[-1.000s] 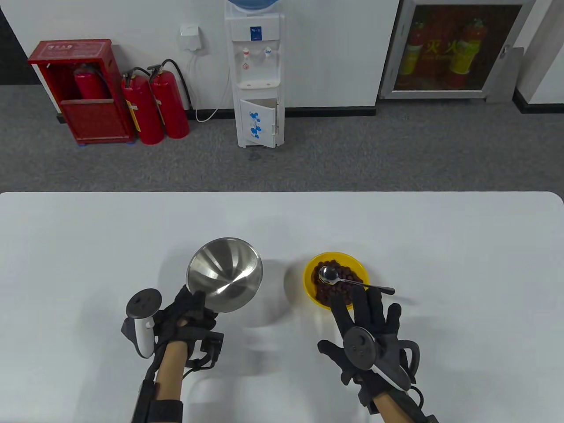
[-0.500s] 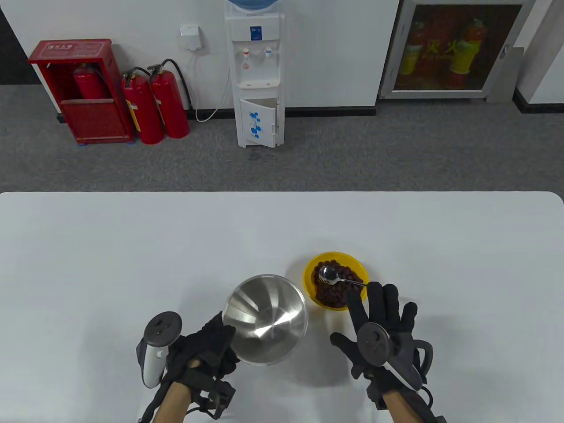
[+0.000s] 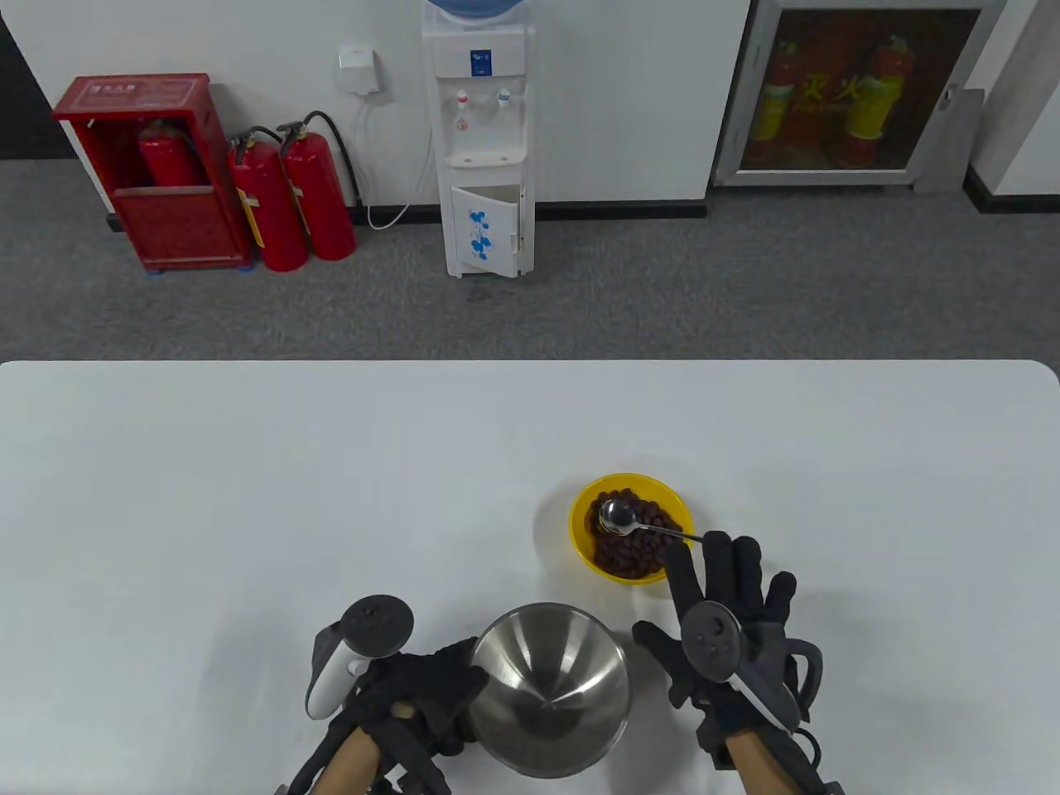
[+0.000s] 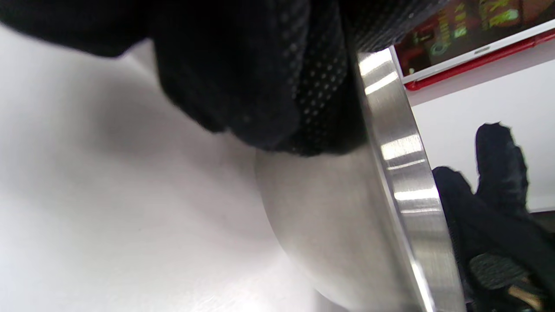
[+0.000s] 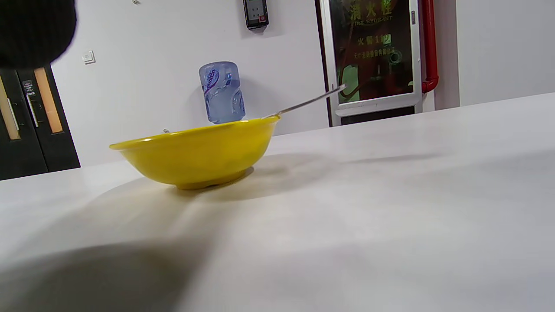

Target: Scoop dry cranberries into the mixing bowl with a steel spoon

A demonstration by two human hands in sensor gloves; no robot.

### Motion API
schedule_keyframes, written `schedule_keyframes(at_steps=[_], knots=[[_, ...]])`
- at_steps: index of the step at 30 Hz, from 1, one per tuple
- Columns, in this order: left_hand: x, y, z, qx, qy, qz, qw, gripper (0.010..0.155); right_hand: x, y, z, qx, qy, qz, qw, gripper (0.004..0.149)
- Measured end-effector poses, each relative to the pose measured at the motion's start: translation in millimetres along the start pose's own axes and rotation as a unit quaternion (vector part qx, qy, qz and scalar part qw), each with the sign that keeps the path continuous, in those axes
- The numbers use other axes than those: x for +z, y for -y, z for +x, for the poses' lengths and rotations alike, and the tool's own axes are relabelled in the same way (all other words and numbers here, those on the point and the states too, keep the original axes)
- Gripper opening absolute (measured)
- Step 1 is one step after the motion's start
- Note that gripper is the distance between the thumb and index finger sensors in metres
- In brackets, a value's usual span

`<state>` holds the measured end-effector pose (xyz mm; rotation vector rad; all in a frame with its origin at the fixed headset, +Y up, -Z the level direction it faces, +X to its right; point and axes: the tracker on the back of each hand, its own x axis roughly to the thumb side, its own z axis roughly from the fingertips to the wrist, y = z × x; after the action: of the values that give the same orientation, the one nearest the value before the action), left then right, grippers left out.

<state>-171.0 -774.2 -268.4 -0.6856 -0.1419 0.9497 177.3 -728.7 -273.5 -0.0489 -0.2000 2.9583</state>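
Observation:
A yellow bowl (image 3: 580, 542) of dark dry cranberries (image 3: 633, 551) stands right of the table's middle; it also shows in the right wrist view (image 5: 195, 151). A steel spoon (image 3: 617, 516) lies in it, its handle (image 5: 308, 102) sticking out over the right rim. My left hand (image 3: 431, 691) grips the left rim of the empty steel mixing bowl (image 3: 551, 687) near the front edge; the left wrist view shows my fingers (image 4: 260, 86) on its rim (image 4: 407, 173). My right hand (image 3: 725, 596) is flat with fingers spread, just in front of the spoon handle, holding nothing.
The white table (image 3: 248, 497) stretches wide to the left and back. Beyond it on the floor stand a water dispenser (image 3: 480, 141) and red fire extinguishers (image 3: 290, 199).
My left hand has carried the mixing bowl from the table's left middle to the front, near the yellow bowl. My right hand has drawn back a little toward me and to the right.

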Motion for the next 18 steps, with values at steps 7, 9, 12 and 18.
schedule_keyframes(at_steps=[7, 9, 12, 18], knots=[[-4.9, 2.9, -8.5, -0.008, -0.023, -0.012, 1.000, 0.053, 0.2, 0.3, 0.8, -0.004, 0.002, 0.003, 1.000, 0.091], [-5.2, 3.8, -7.9, -0.012, -0.023, -0.011, 1.000, 0.054, 0.2, 0.5, 0.8, -0.003, 0.001, 0.003, 1.000, 0.091], [-5.3, 3.9, -7.6, -0.018, -0.022, -0.010, 1.000, 0.057, 0.0, 0.5, 0.3, -0.007, 0.000, 0.003, 1.000, 0.091], [-3.8, -2.1, -9.0, -0.021, -0.019, -0.001, 1.000, 0.073, -0.1, 0.5, -0.5, -0.009, -0.002, 0.003, 1.000, 0.090]])
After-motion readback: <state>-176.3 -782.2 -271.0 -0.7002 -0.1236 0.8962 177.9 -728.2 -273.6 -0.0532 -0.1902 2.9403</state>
